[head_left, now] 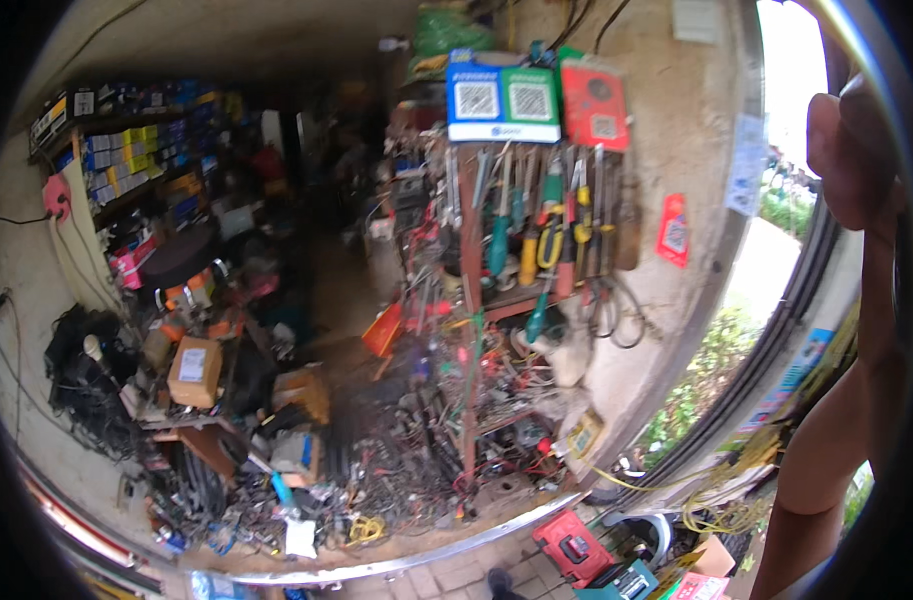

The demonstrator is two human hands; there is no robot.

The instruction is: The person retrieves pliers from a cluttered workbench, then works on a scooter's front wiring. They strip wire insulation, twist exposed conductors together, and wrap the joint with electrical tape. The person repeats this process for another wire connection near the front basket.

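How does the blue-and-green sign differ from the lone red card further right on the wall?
The blue-and-green sign is large and wide; the red card is small and narrow. The sign bears two square codes, the card one. The sign sits higher than the card. Both carry printed square codes.

A rough, pale wall (667,150) with marks on it stands on the right, and a grey-white side wall (17,190) stands on the left, by a shelf (127,155) full of little boxes. The back of the room (327,180) is very dark, but white daylight (745,270) shines in at the right, where green bushes (715,345) grow outside. Down low, a shiny metal strip (497,540) runs along the front, next to a floor (452,575) of grey blocks.
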